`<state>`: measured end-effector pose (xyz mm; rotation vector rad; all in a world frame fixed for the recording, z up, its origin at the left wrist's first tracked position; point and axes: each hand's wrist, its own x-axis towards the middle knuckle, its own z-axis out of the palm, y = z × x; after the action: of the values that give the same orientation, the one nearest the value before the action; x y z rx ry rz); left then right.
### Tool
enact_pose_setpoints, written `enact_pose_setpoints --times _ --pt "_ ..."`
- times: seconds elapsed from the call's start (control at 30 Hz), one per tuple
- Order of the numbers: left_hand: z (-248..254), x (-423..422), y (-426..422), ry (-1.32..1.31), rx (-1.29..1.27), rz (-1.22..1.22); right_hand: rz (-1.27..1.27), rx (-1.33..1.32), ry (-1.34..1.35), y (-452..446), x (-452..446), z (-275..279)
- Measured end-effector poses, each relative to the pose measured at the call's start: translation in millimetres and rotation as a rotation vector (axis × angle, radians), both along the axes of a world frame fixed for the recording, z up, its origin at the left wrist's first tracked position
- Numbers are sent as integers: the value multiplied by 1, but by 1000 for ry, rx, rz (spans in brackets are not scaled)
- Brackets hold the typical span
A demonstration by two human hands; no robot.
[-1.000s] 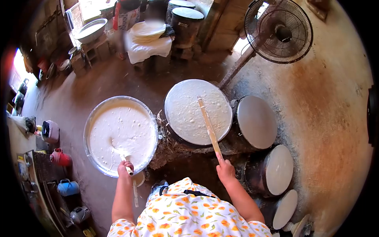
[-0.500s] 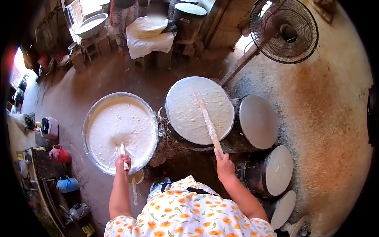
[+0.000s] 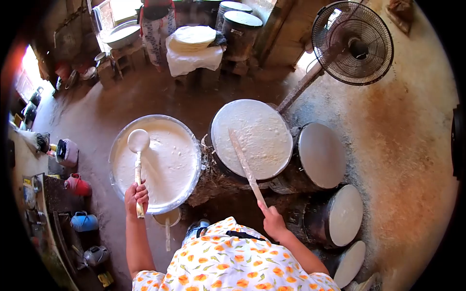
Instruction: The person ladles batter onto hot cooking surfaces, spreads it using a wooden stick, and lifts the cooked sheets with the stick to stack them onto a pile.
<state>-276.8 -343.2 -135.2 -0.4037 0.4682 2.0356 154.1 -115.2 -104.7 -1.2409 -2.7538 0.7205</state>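
Note:
My left hand (image 3: 137, 199) is closed around the handle of a ladle (image 3: 139, 141), whose batter-coated bowl is held over a wide metal basin (image 3: 196, 167). Thick white batter (image 3: 172, 162) fills much of that basin. In my right hand (image 3: 273, 221) is a long flat wooden spatula (image 3: 245, 167). Its blade lies over a round griddle (image 3: 217, 154) covered by a pale, bubbly sheet of batter (image 3: 264, 136); whether it touches the sheet I cannot tell.
Right of the griddle stand a grey round plate (image 3: 320, 155) and more drum-like stoves (image 3: 345, 216). A fan (image 3: 353, 43) stands at upper right. A person (image 3: 158, 31) is at the back near a stack of pale round sheets (image 3: 194, 35). Buckets (image 3: 83, 221) line the left.
The ladle has come up out of the batter, its bowl now visible above the surface. The spatula has shifted left and toward me over the griddle. The whole view has moved slightly.

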Motion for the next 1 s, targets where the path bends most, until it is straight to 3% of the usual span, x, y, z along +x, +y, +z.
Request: enact_pose_setpoints --times 0.27,0.33,0.4,0.57,0.63,0.7,0.73,0.8,0.83,0.87,0.9,1.0 --pt "125 46 -40 303 84 -42 -106 191 294 37 4 -5" --pt "156 49 -44 368 103 -8 -113 168 280 34 0 -10" --pt "185 48 -49 464 153 -41 -138 -33 282 26 0 -13" --pt "246 55 -53 767 -1 -33 -37 158 521 42 3 -26" --pt "231 60 -50 752 -123 -45 -86 187 573 41 -2 -17" --pt "196 64 -44 672 -276 -78 -323 -174 441 35 -9 7" --pt "175 66 -40 561 -315 -101 -250 -28 449 44 3 -27" --pt "111 56 -42 246 -205 -160 -377 -405 373 39 -4 -2" --pt "92 57 -44 232 -211 -163 -382 -410 359 37 -1 -1" --pt "78 59 -44 34 -215 -128 -431 -539 416 36 -1 -2" --pt "69 59 -46 -158 -216 -93 -480 -666 479 37 -1 -3" --pt "97 73 -63 -23 -98 -125 -502 -693 493 38 -2 4"
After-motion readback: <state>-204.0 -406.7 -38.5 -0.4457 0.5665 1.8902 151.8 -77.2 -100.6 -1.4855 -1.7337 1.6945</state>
